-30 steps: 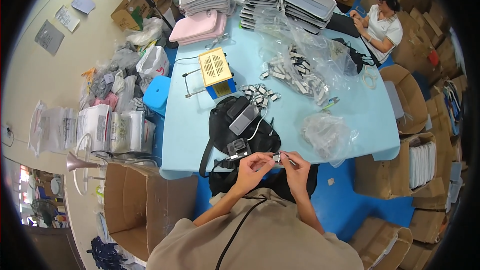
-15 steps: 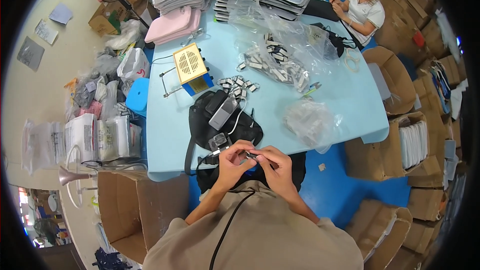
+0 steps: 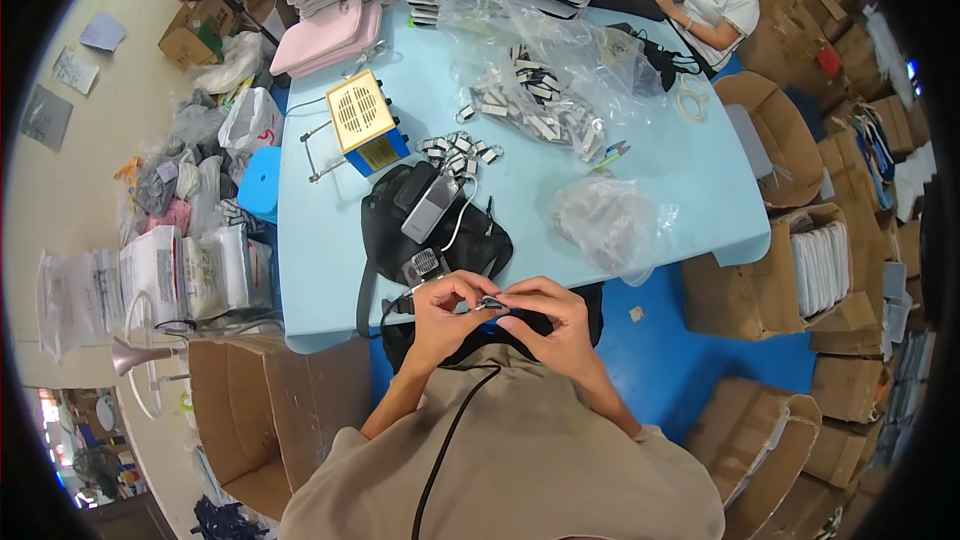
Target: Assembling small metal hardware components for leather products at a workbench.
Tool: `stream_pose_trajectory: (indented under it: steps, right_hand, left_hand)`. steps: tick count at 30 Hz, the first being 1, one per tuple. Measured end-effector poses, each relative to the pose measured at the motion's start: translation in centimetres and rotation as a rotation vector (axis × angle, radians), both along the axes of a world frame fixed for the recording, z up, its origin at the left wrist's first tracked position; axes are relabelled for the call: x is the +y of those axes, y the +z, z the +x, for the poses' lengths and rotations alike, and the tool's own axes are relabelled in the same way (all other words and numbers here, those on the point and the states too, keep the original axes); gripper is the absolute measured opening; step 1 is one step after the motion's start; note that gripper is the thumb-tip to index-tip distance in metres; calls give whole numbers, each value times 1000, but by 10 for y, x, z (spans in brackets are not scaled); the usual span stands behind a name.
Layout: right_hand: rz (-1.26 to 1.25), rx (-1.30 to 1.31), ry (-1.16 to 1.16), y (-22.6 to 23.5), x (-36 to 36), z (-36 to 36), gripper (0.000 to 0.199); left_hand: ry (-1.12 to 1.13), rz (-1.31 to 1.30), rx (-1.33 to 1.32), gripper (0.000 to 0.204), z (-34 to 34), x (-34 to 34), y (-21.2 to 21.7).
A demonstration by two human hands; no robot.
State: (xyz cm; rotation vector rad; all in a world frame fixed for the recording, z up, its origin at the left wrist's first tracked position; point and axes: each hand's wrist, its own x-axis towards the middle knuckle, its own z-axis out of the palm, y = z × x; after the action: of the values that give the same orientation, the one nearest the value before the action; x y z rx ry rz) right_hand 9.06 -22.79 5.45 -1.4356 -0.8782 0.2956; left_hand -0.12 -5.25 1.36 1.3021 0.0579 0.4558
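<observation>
Close in front of my body, at the table's near edge, both my hands meet on one small dark, silvery piece [image 3: 489, 304] whose kind is too small to make out. Thumb and fingers of my left hand [image 3: 442, 318] pinch it from the left. From the right, the fingertips of my right hand [image 3: 553, 325] close on its other side. Just beyond my left hand lies a black bag [image 3: 385, 227] with a grey power bank [image 3: 430, 209] and a white cable on top. Past that is a heap of small white-and-black pieces with metal parts [image 3: 460, 151].
A yellow-and-blue box [image 3: 362, 120] with a metal bracket stands on the blue table [image 3: 330, 270]. Plastic bags [image 3: 603, 220], one full of small pieces [image 3: 540, 105], lie right of centre. Pink and grey cases are stacked behind. Cardboard boxes [image 3: 740, 295] flank the table; a person [image 3: 715, 5] sits far right.
My head view has shifted slightly, so the table's things sit a little further left and up. My hands have turned a bit around the small piece, which shows more now.
</observation>
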Motion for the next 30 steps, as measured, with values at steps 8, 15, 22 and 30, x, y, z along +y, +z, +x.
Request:
stream_pose_trajectory:
  steps: [8,15,22,30]
  right_hand:
    - [-14,54,-158,-12,7,-14,22]
    - [-84,73,-247,-17,7,-15,20]
    - [-48,198,-217,-15,12,-16,22]
    - [84,403,-60,-33,9,-12,29]
  left_hand:
    - [14,141,109,21,-6,-3,13]
    - [-116,-28,259,18,-6,4,32]
    - [-60,-43,316,21,-10,4,21]
    - [-90,-54,230,22,-13,6,14]
